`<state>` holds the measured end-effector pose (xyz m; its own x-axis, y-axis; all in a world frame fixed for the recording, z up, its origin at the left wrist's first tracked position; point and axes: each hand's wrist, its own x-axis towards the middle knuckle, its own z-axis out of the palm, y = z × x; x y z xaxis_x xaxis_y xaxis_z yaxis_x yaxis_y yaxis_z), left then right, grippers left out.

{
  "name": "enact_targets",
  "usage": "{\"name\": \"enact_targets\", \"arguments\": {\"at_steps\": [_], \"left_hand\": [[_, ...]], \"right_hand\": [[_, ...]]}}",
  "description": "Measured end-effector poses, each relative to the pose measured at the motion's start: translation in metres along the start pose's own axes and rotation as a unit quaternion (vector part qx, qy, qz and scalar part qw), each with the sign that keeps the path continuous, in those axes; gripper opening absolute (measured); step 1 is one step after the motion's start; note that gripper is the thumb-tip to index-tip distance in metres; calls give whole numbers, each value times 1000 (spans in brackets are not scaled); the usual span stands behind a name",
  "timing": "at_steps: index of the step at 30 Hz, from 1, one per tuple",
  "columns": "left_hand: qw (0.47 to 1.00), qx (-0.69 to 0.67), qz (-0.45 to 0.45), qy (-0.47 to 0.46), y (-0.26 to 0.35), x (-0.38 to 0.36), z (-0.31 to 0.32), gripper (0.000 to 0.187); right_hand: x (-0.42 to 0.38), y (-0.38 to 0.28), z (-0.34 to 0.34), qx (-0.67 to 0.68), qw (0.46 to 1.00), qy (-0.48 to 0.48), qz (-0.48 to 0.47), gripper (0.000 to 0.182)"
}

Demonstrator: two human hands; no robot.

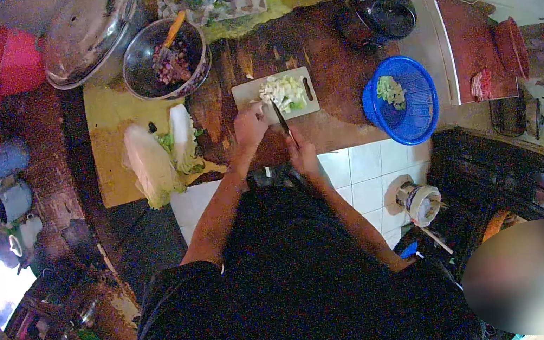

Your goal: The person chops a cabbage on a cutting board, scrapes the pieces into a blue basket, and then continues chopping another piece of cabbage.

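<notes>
Head view, looking straight down at the worktop. We are holding a knife (283,122) in our right hand (303,156); the fingers are wrapped closed around its handle and the dark blade is pointing away from us, its tip reaching the near edge of the white cutting board (242,92). Our left hand (250,125) is resting at the board's near left corner, fingers curled down beside the pile of chopped cabbage (284,92); we cannot tell whether it is pinching a piece or only pressing on the board.

The chopped cabbage is lying in a loose heap on the middle and right part of the board, just beyond the knife tip. The board is sitting on the dark brown wooden counter (328,54).

To the left, two napa cabbage halves (162,153) are lying side by side on a yellow mat (107,110), well apart from the board. Behind them a metal bowl (140,63) is holding dark reddish pieces and an orange-handled utensil. To the right, a blue colander (418,104) is holding a few pale green cabbage pieces, near the counter's edge. A black pot (383,11) is standing behind the colander.
</notes>
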<state>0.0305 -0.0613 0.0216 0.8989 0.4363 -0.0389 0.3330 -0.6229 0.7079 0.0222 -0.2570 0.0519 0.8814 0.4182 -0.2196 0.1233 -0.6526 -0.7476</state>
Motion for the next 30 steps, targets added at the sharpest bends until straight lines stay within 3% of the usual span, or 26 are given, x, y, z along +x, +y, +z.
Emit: {"name": "enact_targets", "arguments": {"at_steps": [2,6,9,12,17,22,26,29,30], "left_hand": [[1000,4,-24,16,-2,4,-1,31],[997,-5,-53,60,-13,11,-2,25],[992,-32,59,104,-28,17,5,18],[998,-56,-20,-19,-10,15,-11,17],[998,-64,-4,23,-31,13,1,15],[995,-73,8,68,-33,13,4,14],[989,-114,-16,88,-34,15,10,19],[990,-109,-30,81,-30,15,5,23],[992,-100,-31,71,-28,15,1,24]], "right_hand": [[5,2,5,61,998,23,20,36],[-2,-1,-2,32,999,32,-15,36],[4,-3,-7,6,998,18,-60,36],[11,0,-3,-28,999,-13,-31,37],[29,26,20,-98,993,-55,-35,39],[27,2,14,-86,994,-18,-58,43],[24,-14,3,-127,989,-75,0,45],[24,0,12,-86,992,-23,-94,47],[24,-6,10,-97,992,-33,-77,47]]}}
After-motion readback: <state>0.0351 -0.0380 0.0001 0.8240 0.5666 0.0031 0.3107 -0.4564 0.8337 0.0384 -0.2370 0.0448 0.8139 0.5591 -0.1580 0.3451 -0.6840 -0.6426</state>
